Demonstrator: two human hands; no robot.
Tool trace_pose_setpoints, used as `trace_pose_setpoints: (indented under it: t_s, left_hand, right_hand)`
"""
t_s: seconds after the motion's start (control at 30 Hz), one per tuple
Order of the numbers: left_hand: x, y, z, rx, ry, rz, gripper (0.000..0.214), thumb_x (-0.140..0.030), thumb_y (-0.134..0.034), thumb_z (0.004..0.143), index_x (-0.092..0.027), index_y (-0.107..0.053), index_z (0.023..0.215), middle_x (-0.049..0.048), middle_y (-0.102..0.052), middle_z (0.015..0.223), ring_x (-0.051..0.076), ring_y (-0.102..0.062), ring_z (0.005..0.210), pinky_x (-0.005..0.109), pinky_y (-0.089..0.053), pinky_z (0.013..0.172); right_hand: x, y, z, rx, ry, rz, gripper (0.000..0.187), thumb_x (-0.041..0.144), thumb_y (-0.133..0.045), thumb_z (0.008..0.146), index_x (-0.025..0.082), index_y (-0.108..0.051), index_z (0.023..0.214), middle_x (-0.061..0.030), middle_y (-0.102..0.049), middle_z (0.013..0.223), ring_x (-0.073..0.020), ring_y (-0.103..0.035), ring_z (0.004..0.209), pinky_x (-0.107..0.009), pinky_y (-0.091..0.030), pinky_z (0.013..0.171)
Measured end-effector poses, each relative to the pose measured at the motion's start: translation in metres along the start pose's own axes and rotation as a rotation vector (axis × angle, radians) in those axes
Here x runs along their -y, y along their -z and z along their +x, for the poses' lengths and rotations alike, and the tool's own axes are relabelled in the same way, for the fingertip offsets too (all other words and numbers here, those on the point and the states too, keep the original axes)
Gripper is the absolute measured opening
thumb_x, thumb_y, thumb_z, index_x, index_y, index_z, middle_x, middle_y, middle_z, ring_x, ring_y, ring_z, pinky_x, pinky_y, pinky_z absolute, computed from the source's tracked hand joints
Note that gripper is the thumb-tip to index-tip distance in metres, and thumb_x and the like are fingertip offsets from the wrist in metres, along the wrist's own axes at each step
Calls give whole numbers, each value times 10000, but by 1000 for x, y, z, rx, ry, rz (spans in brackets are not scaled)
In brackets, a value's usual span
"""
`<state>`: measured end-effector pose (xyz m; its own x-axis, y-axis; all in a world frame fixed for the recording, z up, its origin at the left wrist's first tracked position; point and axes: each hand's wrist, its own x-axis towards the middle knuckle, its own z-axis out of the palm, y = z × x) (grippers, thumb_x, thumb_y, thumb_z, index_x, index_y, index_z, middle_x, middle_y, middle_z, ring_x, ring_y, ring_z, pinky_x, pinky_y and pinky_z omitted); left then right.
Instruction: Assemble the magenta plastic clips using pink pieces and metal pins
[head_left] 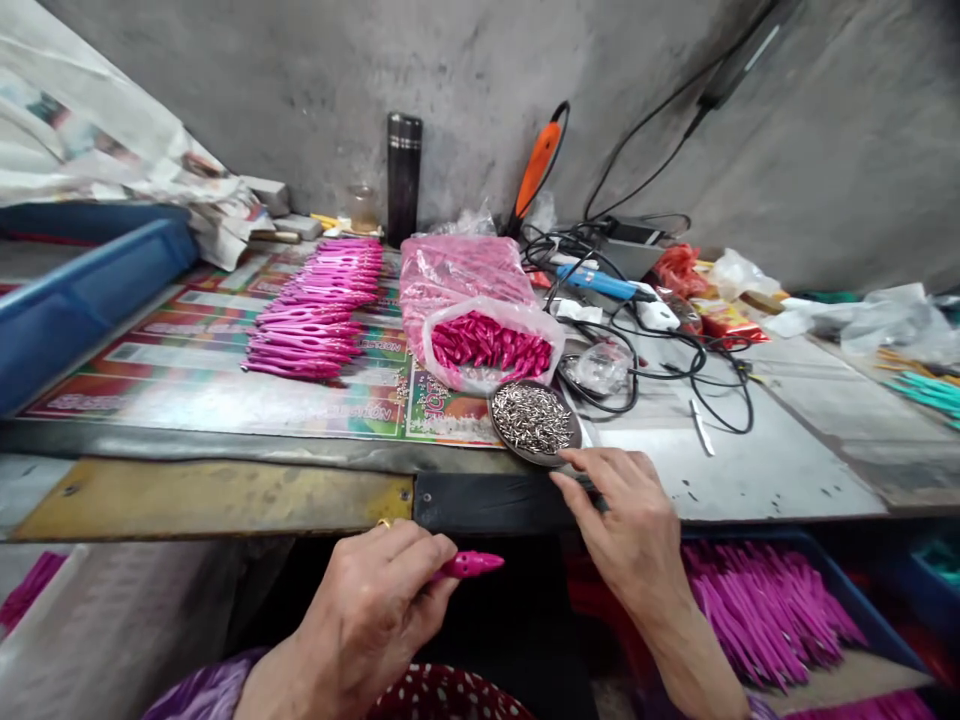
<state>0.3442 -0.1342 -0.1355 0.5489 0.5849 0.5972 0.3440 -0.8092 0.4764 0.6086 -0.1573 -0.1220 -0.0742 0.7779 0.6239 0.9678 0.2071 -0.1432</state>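
Hands apart, both low at the front edge of the bench. L hand (367, 600) curled shut on a pink plastic piece (471, 565) w/ a pointy tip, tip sticking out past the fingers, held just below the bench edge. Gold ring (384, 523) on one finger of L hand. R hand (622, 530) up at a round dark dish (525, 455), fingertips (574, 462) touching the dish's near rim. Pinch or just a touch: can't tell from this view. Dish full of tiny silver metal bits (532, 418), sitting close to the bench edge, on the corner of a printed sheet (225, 400).

Just behind dish: see-through plastic bag (442, 360) of short pink pieces (487, 345). Behind that, bigger pink plastic bag (457, 270). To the left on the sheet, long pink pieces (315, 310) in neat rows, all side by side. Far left: blue tray (82, 290), w/ crumpled newspaper (97, 130) above it. Back by the gray wall (480, 70): black flask (403, 178), upright, and orange-handled tool (536, 170), tilted. Right of dish: tangle of black cables (675, 350) around a blue-handled tool (600, 283). Below the bench, by R arm: blue crate (817, 560) w/ lots of long pink sticks (765, 610).
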Motion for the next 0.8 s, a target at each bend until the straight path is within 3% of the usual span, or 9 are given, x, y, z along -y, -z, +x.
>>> trace_pose_setpoints:
  t_s: [0.17,0.37,0.8]
  left_hand:
    - [5,7,4,-28,2,42,157,-115,-512,938,-193,-646,909,-26,-644,678,124,-635,548,226,-494,502]
    - [6,6,0,-32,6,18,143,-127,-520,946,-189,-649,956,-20,-656,703,120,-638,561,223,-498,514]
    - [3,4,-3,7,47,21,144,-100,-546,916,-183,-661,942,-13,-651,711,141,-632,580,253,-486,534]
  right_hand:
    - [-8,-8,-1,28,2,-79,352,371,-462,1053,115,-698,1104,-126,-628,969,-291,-539,906,-432,-468,797]
    - [-9,-12,-4,31,-2,-69,281,292,-478,1038,135,-710,1069,-120,-618,961,-289,-528,904,-430,-456,797]
    - [-23,-9,12,166,-119,285,96,233,-570,887,228,-644,826,-51,-663,902,-258,-566,925,-386,-451,808]
